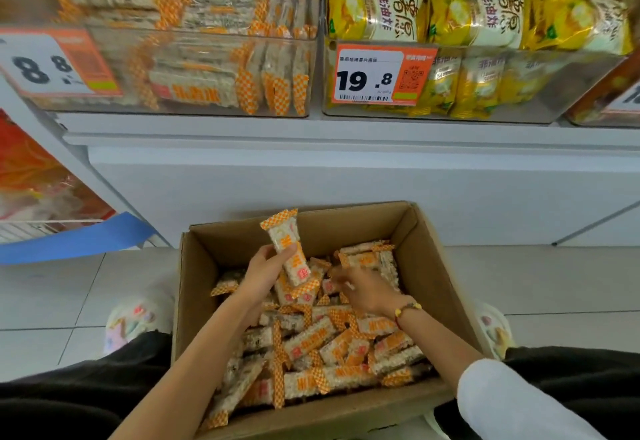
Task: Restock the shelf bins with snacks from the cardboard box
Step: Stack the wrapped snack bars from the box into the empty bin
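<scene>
An open cardboard box (433, 256) on the floor holds several orange-and-white wrapped rice bars (311, 339). My left hand (263, 273) grips a small stack of these bars (289, 245), raised upright above the pile. My right hand (363, 290) is down in the box over the bars, its fingers blurred, so its grip is unclear. On the shelf above, a clear bin (207, 72) at the left holds the same orange-and-white bars.
A second clear bin (554, 93) at the right holds yellow chip bags, with a 19.8 price tag (377, 76). An 8.8 tag (52, 65) hangs on the left bin. White shelf front (346, 169) stands behind the box. My knees flank the box on the tiled floor.
</scene>
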Available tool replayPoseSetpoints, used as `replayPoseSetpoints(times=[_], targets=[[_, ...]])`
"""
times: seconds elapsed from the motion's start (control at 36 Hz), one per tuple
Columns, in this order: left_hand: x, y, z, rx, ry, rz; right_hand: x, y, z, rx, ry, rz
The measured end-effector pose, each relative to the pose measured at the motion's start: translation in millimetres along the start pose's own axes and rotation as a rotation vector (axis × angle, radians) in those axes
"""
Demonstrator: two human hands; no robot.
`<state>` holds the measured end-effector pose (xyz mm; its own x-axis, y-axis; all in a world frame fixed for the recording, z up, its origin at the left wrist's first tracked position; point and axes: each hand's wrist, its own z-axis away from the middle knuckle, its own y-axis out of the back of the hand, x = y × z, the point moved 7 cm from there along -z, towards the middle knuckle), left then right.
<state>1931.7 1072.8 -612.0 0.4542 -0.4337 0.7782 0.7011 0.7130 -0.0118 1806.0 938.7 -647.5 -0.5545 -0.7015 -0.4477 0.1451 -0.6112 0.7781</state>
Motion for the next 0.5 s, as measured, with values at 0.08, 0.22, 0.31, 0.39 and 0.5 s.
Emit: replayPoseSetpoints(times=[0.08, 0.22, 0.31, 0.39, 0.5], targets=[[-1, 4, 1, -0.042, -0.002, -0.051, 0, -34, 1, -0.147, 0.084, 0.41], [2, 6, 12, -0.153, -0.003, -0.119, -17, -46, -2, -0.149, 0.17, 0.812], [7, 7, 18, -0.205, -0.026, -0.17, -23, -43, -6, -0.149, 0.186, 0.807], [12, 10, 22, -0.234, -0.05, -0.193, -26, -42, -2, -0.19, 0.218, 0.771], [22, 13, 28, -0.244, -0.064, -0.14, -16, -29, 1, -0.136, 0.184, 0.395]])
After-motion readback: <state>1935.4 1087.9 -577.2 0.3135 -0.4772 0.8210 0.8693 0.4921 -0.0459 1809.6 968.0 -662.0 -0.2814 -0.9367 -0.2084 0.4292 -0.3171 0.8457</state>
